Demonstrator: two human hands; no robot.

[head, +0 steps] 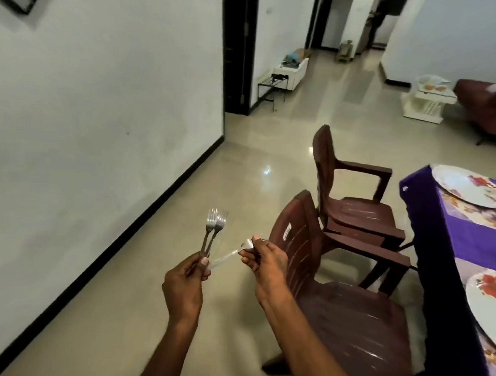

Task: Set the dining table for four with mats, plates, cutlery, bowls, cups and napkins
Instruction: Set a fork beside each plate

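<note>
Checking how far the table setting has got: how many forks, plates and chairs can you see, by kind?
Forks: 2 clearly visible, held in the left hand; a blurred utensil is in the right hand
Plates: 2
Chairs: 2
Total: 6

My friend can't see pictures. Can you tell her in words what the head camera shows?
A person stands beside a dining table, the left hand holding forks upright while the right hand pinches one blurred piece of cutlery. To the right, two brown plastic chairs face a purple-covered table with two flowered plates on mats.
</note>
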